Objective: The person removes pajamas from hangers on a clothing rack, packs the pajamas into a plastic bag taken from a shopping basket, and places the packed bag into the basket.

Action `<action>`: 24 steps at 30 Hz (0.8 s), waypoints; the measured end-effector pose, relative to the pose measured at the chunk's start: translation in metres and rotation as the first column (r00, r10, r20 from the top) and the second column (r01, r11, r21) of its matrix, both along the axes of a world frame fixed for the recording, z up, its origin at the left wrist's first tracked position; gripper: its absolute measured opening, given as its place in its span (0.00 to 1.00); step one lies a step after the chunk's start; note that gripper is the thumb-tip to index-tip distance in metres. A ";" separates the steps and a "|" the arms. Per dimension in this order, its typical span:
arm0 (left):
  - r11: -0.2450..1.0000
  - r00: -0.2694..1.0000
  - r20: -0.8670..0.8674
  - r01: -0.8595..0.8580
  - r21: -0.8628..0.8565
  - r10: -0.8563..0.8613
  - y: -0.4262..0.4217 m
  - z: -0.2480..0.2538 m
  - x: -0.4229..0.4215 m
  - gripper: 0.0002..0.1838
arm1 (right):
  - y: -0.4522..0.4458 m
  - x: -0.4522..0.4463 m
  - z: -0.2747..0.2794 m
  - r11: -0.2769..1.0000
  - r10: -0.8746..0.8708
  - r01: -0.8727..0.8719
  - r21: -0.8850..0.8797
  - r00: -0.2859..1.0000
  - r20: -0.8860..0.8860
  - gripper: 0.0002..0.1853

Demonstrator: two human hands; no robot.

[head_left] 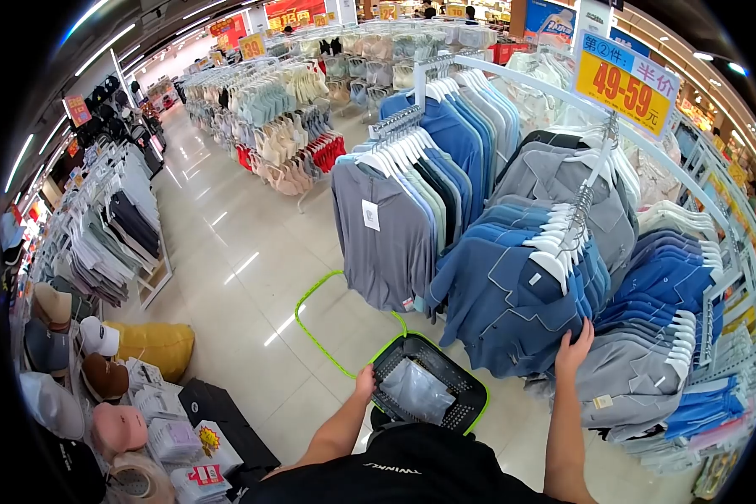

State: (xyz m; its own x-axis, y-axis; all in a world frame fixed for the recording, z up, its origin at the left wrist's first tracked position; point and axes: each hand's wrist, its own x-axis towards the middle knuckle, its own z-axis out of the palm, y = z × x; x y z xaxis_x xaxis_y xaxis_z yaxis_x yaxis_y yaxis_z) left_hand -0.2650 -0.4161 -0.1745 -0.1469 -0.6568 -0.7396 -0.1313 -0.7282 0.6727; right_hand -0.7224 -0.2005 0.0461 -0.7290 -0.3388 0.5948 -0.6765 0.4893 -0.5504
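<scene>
Clothing shop, glossy tiled floor [202, 269], garment racks [419, 82] on both sides. Left hand [365, 382] is closed on the green handle [297, 309] of the basket [470, 388], which sits just beside it with a plastic-wrapped pack [418, 391] inside. Right hand [574, 346] touches the edge of a hanging blue top [497, 304]; can't tell if it's pinching.

White rack [420, 88] bearing shirts [508, 294]; basket [469, 391] holding packet [418, 391].
</scene>
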 end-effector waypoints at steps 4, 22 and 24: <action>1.000 1.000 -0.012 -0.006 -0.017 0.006 -0.002 0.007 0.001 0.37 | 0.009 0.008 -0.009 0.998 -0.026 0.027 -0.052 1.000 0.014 0.24; 0.986 0.957 -0.276 0.049 -0.157 -0.092 -0.023 0.084 -0.084 0.35 | 0.029 0.042 -0.027 0.908 0.302 0.048 -0.417 0.613 0.730 0.21; 0.982 0.948 -0.290 0.078 -0.173 -0.127 -0.026 0.087 -0.095 0.34 | 0.029 0.049 -0.025 0.911 0.300 0.048 -0.409 0.603 0.739 0.20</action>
State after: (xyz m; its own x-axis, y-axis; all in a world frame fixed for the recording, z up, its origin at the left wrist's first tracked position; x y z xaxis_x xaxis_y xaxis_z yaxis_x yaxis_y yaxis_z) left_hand -0.3598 -0.4417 -0.0870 -0.4180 -0.7307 -0.5398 0.0249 -0.6032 0.7972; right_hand -0.6731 -0.1717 0.0212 -0.9294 -0.3599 -0.0819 0.0536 0.0882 -0.9947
